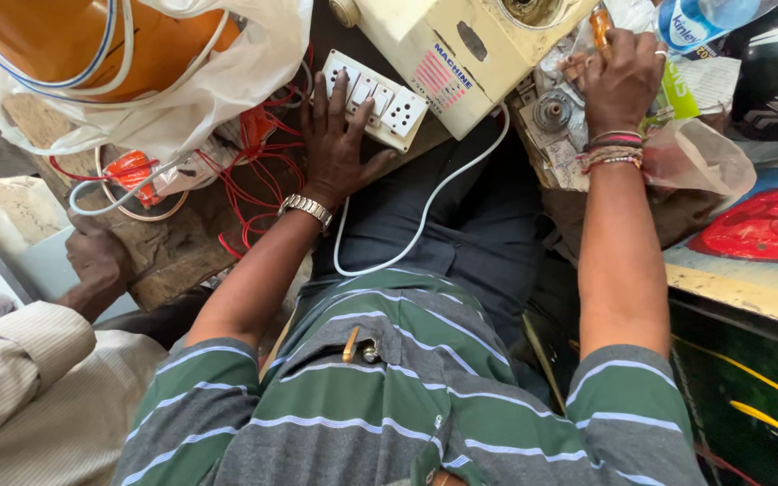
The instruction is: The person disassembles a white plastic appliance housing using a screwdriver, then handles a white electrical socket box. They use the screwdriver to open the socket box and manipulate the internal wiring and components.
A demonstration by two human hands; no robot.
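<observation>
Closest to the lens was the guy's green striped shirt (pixel 407 405), with a pen-like thing clipped in the pocket. Off at the far left, a co-worker's hand (pixel 94 256) rested on the worn bench (pixel 173 247), just watching as far as I could tell. Above that sat a white plastic bag (pixel 227 81) over something orange, with a mess of red wires (pixel 254 189) spilling out beside it.

His left hand (pixel 339 135) lay flat and spread on the cream switchboard (pixel 380 99), fingers on the rocker switches, so the board was already hooked up enough to poke at: a white cable (pixel 425 216) ran down from it across his lap. Next over stood the cream machine housing (pixel 461 45), looking opened up.

His right hand (pixel 621 81) was closed around an orange-handled tool (pixel 600 22), probably a screwdriver, just above a small round metal part (pixel 553 112). Looked like mid-repair to me, nothing buttoned up yet.
</observation>
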